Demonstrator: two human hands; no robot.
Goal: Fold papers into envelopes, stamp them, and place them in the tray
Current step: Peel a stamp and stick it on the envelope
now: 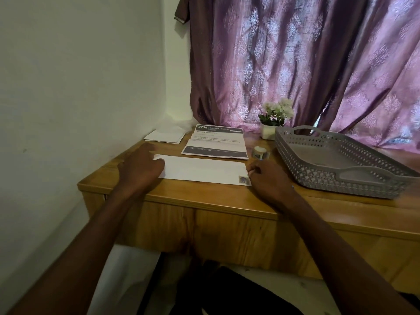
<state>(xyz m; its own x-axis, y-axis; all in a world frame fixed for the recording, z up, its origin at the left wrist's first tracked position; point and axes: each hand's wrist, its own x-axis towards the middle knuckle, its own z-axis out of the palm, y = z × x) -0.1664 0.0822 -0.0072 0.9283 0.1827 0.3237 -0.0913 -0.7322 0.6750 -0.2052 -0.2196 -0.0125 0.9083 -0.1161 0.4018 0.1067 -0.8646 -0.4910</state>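
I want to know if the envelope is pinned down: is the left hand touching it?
Touching. The head view shows the left hand lying over the left end of the white envelope, fingers on the paper.

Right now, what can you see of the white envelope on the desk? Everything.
The envelope is a long, plain white paper rectangle lying flat on the wooden desk, near its front edge. A small dark stamp sits in its near-right corner. The left hand rests on its left end; the right hand touches its right end. It lies apart from the tray.
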